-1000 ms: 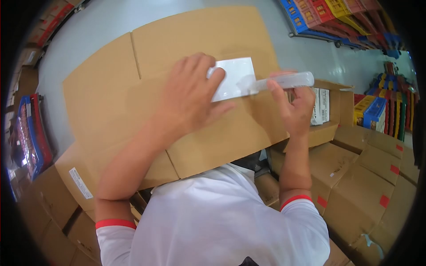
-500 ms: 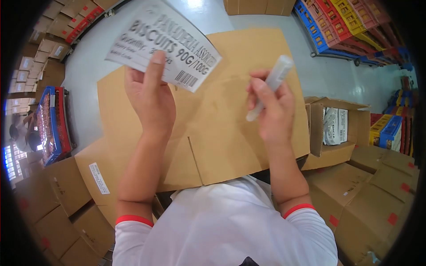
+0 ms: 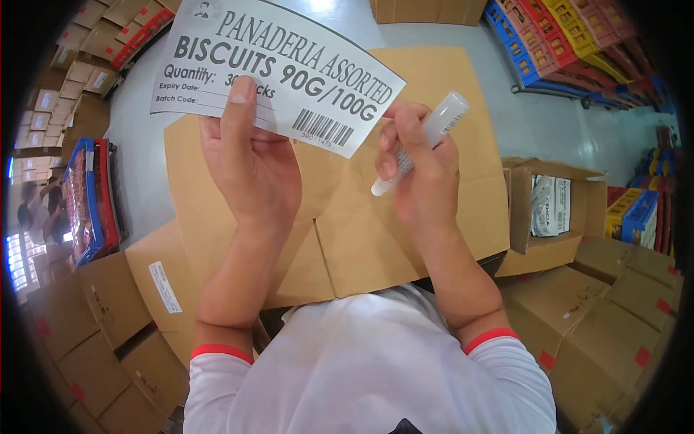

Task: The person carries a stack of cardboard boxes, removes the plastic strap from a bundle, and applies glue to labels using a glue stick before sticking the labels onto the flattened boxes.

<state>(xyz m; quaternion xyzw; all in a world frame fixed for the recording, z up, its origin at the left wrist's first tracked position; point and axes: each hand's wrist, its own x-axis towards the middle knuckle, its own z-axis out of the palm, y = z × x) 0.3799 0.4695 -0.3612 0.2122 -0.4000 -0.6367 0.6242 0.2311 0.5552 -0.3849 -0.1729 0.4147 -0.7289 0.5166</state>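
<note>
My left hand (image 3: 249, 155) pinches a printed paper label (image 3: 289, 72) by its lower edge, with the thumb over the front. It reads "PANADERIA ASSORTED BISCUITS 90G/100G" and carries a barcode; lines for expiry date and batch code look blank. In my right hand (image 3: 426, 163) is a translucent white tube (image 3: 441, 119) with a narrow rounded tip pointing down and left. A fingertip of that hand is at the label's right edge; whether it touches, I cannot tell. Beneath both hands lies a flat cardboard surface (image 3: 405, 239) with a slit at its near side.
At the right, an open carton (image 3: 520, 210) holds printed labels (image 3: 551, 206). Cardboard boxes (image 3: 557, 304) surround me on both sides. Colourful stacked crates (image 3: 557, 43) stand at the far right. A blue and red crate (image 3: 90, 202) is at the left, with a person (image 3: 43, 210) beyond it.
The label has turned to face me more squarely and come slightly nearer. My right hand has moved left with the tube, up to the label's edge.
</note>
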